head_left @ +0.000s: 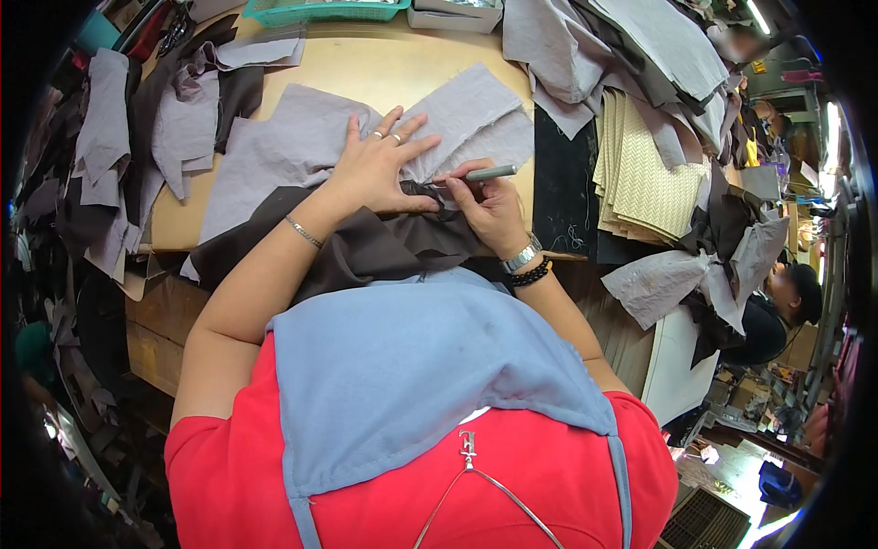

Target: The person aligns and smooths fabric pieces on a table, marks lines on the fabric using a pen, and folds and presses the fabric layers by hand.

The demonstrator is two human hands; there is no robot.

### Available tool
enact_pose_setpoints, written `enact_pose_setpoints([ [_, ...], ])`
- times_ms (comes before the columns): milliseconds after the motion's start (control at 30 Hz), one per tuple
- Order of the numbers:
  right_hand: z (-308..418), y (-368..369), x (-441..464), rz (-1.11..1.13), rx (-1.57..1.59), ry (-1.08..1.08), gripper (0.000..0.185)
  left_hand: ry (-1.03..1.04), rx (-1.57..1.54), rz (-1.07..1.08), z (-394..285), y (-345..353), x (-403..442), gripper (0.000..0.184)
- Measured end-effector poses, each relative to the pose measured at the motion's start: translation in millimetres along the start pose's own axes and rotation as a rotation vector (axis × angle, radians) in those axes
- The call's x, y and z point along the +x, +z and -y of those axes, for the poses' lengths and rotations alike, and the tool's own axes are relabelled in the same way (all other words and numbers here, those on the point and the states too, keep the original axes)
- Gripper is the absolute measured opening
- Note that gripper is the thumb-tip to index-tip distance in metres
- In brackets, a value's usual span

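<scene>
My left hand (382,169) lies on the light grey cloth (274,146) with its fingers spread, pressing it to the table. Its thumb reaches a dark gathered bunch in the cloth. In my right hand (492,212) a pen (494,172) with a grey-green barrel is gripped, pointing left toward that bunch. The pen's tip is too small to make out. Nearest me, a dark brown fabric (375,247) lies in folds under my left wrist and hangs at the table edge. My two hands are close together, nearly touching at the bunch.
Grey and dark cloth pieces (187,119) lie at the left, with a larger pile (631,46) at the right. Cream woven-textured sheets (631,174) are stacked beside a black strip (562,183). A teal basket (320,11) stands at the back. Another person (786,302) is far right.
</scene>
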State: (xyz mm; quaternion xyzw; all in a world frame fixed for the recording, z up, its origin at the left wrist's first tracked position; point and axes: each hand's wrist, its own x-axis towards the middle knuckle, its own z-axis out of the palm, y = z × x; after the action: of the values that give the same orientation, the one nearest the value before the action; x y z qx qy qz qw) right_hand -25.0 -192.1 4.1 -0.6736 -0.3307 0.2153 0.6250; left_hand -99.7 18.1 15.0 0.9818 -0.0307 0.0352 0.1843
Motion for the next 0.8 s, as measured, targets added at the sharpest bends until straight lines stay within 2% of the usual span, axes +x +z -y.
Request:
enact_pose_setpoints([
  [67, 0, 0, 1, 0.024, -0.027, -0.027, 0.014, 0.001, -0.005, -0.004, 0, 0, 0, 0.096],
  [167, 0, -3, 5, -0.008, 0.294, 0.082, 0.016, 0.004, -0.010, -0.001, -1, -3, -1, 0.095],
  [267, 7, -22, 7, -0.203, 0.470, 0.176, 0.018, 0.013, 0.008, 0.008, -1, -5, 0, 0.095],
  [300, 18, -35, 8, -0.258, 0.367, 0.268, 0.020, 0.015, 0.018, 0.011, -1, -4, 0, 0.094],
  [333, 7, -53, 13, -0.275, 0.160, 0.139, 0.023, 0.018, 0.027, 0.014, -1, -4, 0, 0.094],
  [400, -1, -94, 13, -0.326, -0.107, 0.178, 0.028, 0.038, 0.064, 0.017, -4, -9, 3, 0.094],
  [467, 13, -124, 5, -0.345, -0.799, 0.237, 0.033, 0.054, 0.109, 0.035, -9, -16, 12, 0.095],
  [500, 18, -131, 1, -0.375, -0.962, 0.282, 0.036, 0.095, 0.144, 0.018, -10, -18, 18, 0.095],
  [633, 25, -124, -2, -0.383, -1.154, 0.208, 0.034, 0.282, -0.039, -0.073, -6, 4, 46, 0.093],
  [700, 23, -105, 13, -0.362, -1.033, -0.002, 0.032, 0.319, -0.094, -0.072, -8, 12, 58, 0.094],
  [800, 11, -79, 41, -0.280, -0.878, -0.346, 0.031, 0.215, -0.153, 0.047, -7, 16, 62, 0.096],
])
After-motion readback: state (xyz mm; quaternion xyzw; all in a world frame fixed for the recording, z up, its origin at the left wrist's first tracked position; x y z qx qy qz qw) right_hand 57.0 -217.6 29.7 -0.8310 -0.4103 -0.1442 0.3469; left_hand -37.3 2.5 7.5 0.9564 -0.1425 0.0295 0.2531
